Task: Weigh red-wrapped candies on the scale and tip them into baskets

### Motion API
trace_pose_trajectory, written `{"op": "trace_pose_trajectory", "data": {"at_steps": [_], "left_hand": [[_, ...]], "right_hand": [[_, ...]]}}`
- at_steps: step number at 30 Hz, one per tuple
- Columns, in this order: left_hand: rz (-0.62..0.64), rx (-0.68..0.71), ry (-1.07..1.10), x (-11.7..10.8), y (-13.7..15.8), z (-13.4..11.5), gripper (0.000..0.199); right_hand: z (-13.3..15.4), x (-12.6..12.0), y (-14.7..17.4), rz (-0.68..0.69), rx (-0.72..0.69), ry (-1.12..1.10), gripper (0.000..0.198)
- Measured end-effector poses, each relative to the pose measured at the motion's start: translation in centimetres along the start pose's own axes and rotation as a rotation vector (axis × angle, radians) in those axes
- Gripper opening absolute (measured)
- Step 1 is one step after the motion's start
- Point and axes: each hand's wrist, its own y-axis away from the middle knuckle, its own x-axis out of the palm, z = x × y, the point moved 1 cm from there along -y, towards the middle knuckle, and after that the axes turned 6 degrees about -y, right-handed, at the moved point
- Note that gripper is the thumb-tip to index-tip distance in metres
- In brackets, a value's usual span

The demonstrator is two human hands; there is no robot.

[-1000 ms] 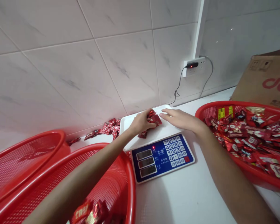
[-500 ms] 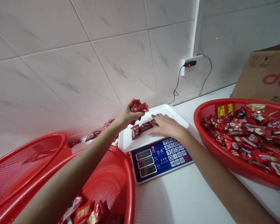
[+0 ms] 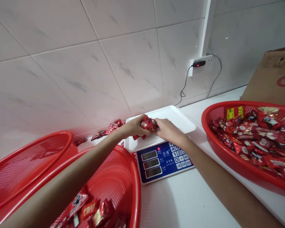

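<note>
- Wrapped sweets [image 3: 147, 123] are being handled by both hands over the white tray [image 3: 180, 117]; the step in hand is judged to be gathering them into one bunch.
- By the left hand [image 3: 136, 126], the bunch is held from its left side, thumb and fingers curled round it, parted only by its width.
- By the right hand [image 3: 167, 129], the bunch is met at its right end with bent fingertips; whether anything is gripped there cannot be told.
- A red wrapper [image 3: 139, 136] is seen just below the left fingers; whether it is held or laid on the tray cannot be told.
- The scale [image 3: 165, 160] is set nearer the wearer than the fingers, its keys partly covered by the right arm; its digits are too blurred to be read surely.
- Loose packets [image 3: 114, 126] are strewn left of the left fingers, along the wall. More sweets are held in the near basket [image 3: 136, 182], nearer and left of the fingers, and in the right basket [image 3: 205, 126].
- For the next move, a close grip seems called for, lest slick wrappers be dropped.
</note>
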Motion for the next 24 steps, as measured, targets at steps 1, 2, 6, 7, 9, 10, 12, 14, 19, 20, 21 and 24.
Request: {"op": "trace_pose_trajectory", "data": {"at_steps": [1,2,6,7,9,10,12,14,19,20,21,24], "left_hand": [[0.038,0.003,-0.034,0.0,-0.2,-0.6,0.062],[0.075,0.004,-0.069,-0.1,-0.4,-1.2,0.071],[0.211,0.002,-0.187,-0.9,-1.6,-2.5,0.095],[0.251,0.0,-0.209,-1.0,-2.0,-2.6,0.091],[0.318,-0.004,-0.256,-0.9,-2.9,-2.8,0.072],[0.338,-0.004,-0.278,-0.9,-3.2,-2.8,0.062],[0.336,0.005,-0.315,-0.6,-3.7,-3.1,0.052],[0.29,0.024,-0.339,-0.4,-3.8,-3.3,0.053],[0.123,0.078,-0.266,-0.2,-2.8,-2.7,0.051],[0.089,0.084,-0.227,-0.2,-2.5,-2.3,0.051],[0.06,0.086,-0.182,-0.3,-2.1,-1.7,0.054],[-0.011,0.069,-0.018,-0.9,-0.7,0.0,0.065]], "right_hand": [[-0.2,0.1,-0.2,-0.018,0.017,-0.011,0.036],[-0.3,0.2,-0.3,-0.033,0.032,-0.028,0.043],[-0.7,0.4,-0.8,-0.07,0.059,-0.136,0.08],[-0.8,0.4,-0.9,-0.08,0.066,-0.156,0.084],[-0.8,0.3,-1.0,-0.099,0.082,-0.18,0.086],[-0.8,0.2,-1.0,-0.103,0.088,-0.184,0.086],[-0.9,0.1,-1.0,-0.099,0.088,-0.188,0.085],[-0.9,-0.1,-0.9,-0.081,0.078,-0.192,0.086],[-0.6,-0.9,-0.1,-0.029,0.035,-0.22,0.083],[-0.5,-1.2,0.1,-0.034,0.028,-0.22,0.081],[-0.4,-1.4,0.3,-0.047,0.02,-0.216,0.079],[-0.1,-2.1,0.8,-0.087,-0.01,-0.184,0.073]]}}
